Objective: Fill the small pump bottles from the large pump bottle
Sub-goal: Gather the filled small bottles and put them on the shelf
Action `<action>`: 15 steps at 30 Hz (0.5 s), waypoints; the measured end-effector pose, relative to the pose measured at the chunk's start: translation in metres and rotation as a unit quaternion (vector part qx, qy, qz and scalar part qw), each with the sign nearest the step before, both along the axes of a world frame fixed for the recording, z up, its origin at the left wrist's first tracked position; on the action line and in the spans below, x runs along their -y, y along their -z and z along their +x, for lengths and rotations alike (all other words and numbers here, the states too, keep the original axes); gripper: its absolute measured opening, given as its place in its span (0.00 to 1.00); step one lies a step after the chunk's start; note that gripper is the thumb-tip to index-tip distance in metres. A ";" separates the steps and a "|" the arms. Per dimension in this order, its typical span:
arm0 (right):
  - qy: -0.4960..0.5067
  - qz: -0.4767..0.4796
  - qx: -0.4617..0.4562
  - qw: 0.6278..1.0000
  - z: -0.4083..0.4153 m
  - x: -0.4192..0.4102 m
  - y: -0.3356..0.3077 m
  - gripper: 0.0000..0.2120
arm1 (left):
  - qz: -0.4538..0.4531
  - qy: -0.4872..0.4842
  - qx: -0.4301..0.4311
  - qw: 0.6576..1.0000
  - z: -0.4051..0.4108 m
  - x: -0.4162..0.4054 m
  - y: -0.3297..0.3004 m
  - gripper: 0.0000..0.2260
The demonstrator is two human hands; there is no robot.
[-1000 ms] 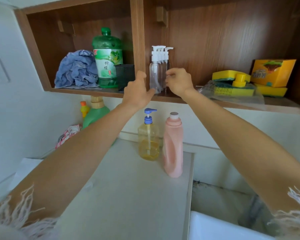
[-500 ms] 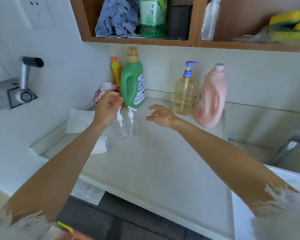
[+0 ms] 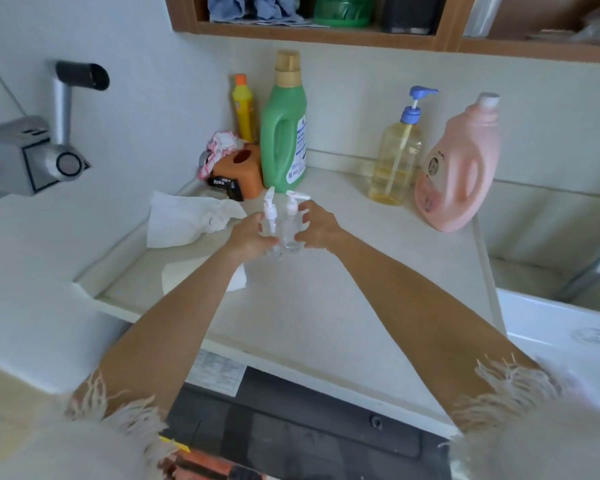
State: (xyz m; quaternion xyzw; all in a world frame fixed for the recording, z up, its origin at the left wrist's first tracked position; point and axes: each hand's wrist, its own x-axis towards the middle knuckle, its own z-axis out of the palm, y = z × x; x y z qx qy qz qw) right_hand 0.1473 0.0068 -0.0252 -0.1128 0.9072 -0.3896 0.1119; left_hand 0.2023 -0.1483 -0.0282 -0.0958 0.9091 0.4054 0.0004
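2 small pump bottles (image 3: 281,226) stand mid-counter (image 3: 326,306), touching. Left hand (image 3: 248,237) grasps left one; right hand (image 3: 317,228) curls round right one. Likely empty, light, slick, tippy: hold bodies, not pumps. Large pump bottle (image 3: 397,157) stands behind.

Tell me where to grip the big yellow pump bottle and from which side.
Grip the large pump bottle round its wide body, coming from the front left: the pink jug stands close on its right, the wall is behind, and the thin pump neck gives a poor hold.
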 end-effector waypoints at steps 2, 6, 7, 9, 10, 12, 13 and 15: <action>-0.022 0.039 -0.014 0.999 0.002 -0.001 0.003 0.25 | -0.006 0.024 -0.012 1.000 -0.001 -0.003 0.002 0.21; -0.008 0.023 -0.004 1.000 0.010 -0.010 0.019 0.28 | -0.010 0.066 -0.017 0.998 0.000 -0.008 0.005 0.12; 0.003 0.011 -0.013 1.000 0.011 -0.014 0.023 0.29 | -0.011 0.070 -0.022 0.997 0.000 -0.009 0.007 0.12; 0.005 0.014 -0.031 0.999 0.013 -0.026 0.026 0.29 | -0.012 0.071 -0.021 0.997 0.004 -0.017 0.008 0.13; -0.003 0.018 -0.036 0.999 0.015 -0.034 0.025 0.29 | -0.008 0.076 -0.020 0.997 0.006 -0.024 0.008 0.14; -0.026 0.029 -0.049 0.998 0.019 -0.058 0.019 0.31 | -0.005 0.100 -0.020 0.995 0.010 -0.043 0.008 0.13; -0.036 0.037 -0.058 0.997 0.021 -0.070 0.016 0.31 | -0.007 0.112 -0.019 0.994 0.011 -0.053 0.008 0.11; -0.040 0.056 -0.087 0.994 0.022 -0.101 0.006 0.29 | -0.019 0.135 -0.023 0.990 0.013 -0.082 0.000 0.09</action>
